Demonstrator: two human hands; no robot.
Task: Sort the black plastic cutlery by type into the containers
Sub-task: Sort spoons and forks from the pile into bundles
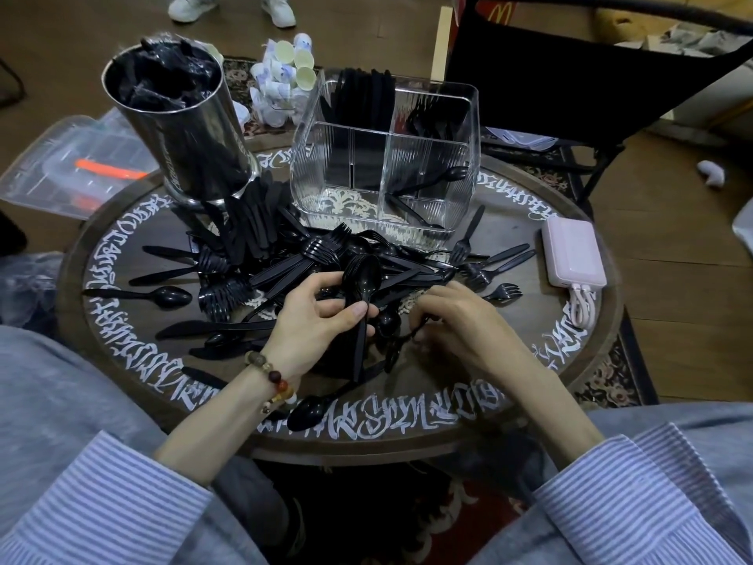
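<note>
Left hand (313, 316) grips a stack of black plastic spoons (364, 279), bowls up. Right hand (456, 320) fingers curl on a black piece in the loose black cutlery pile (309, 258) on the round lettered wooden bench (529, 360); type unclear. Clear ribbed plastic divided container (383, 157): knives rear-left, forks rear-right, spoons front-right, front-left bare. Steel cylinder (183, 128): crumpled black wrappers.

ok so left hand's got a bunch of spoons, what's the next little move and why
Probably lift the right hand's spoon from the pile and add it to the spoon stack in the left hand's grip. The right fingers already pinch it, and the clear divided container holds only a few spoons so far.
</note>
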